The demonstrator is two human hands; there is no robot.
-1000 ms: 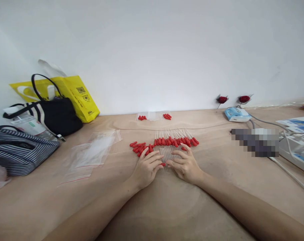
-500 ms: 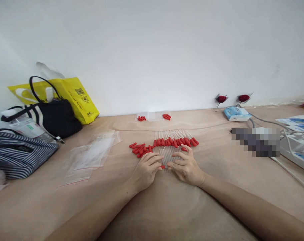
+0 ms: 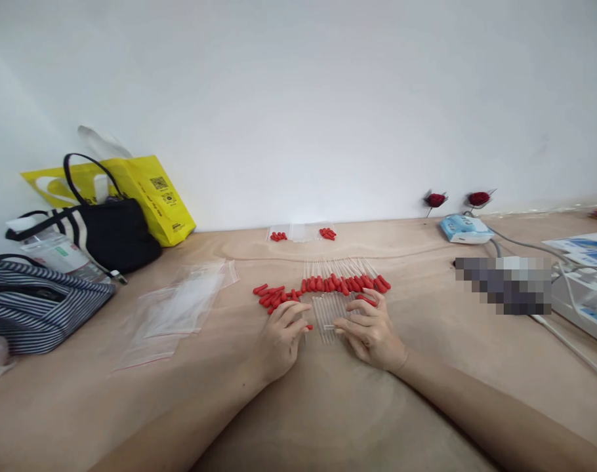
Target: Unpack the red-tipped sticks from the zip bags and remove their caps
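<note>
Between the thumb and fingers of my left hand (image 3: 283, 337) is a red rubber bulb (image 3: 309, 327), only its end showing. My right hand (image 3: 376, 334) pinches a thin clear glass tube (image 3: 329, 326) that points left toward the bulb, with a gap between them. Below that tube, bare glass tubes (image 3: 324, 311) lie side by side on the table. Another red bulb (image 3: 366, 299) lies by my right fingertips. Beyond is a row of droppers (image 3: 345, 282), red bulbs fitted on clear tubes, bulbs facing me. Loose red bulbs (image 3: 273, 296) form a heap beyond my left hand.
Clear zip bags (image 3: 180, 308) lie on the wooden table (image 3: 298, 406) at left. Near the wall, another clear bag (image 3: 298, 231) has red bulbs at both ends. Bags, including a yellow one (image 3: 165, 203), stand far left. A blue-white packet (image 3: 466, 229) and cables are at right.
The red bulb and the glass tube, end to end before, are now apart. My left hand has drawn back to the left with the bulb. My right hand has hardly moved.
</note>
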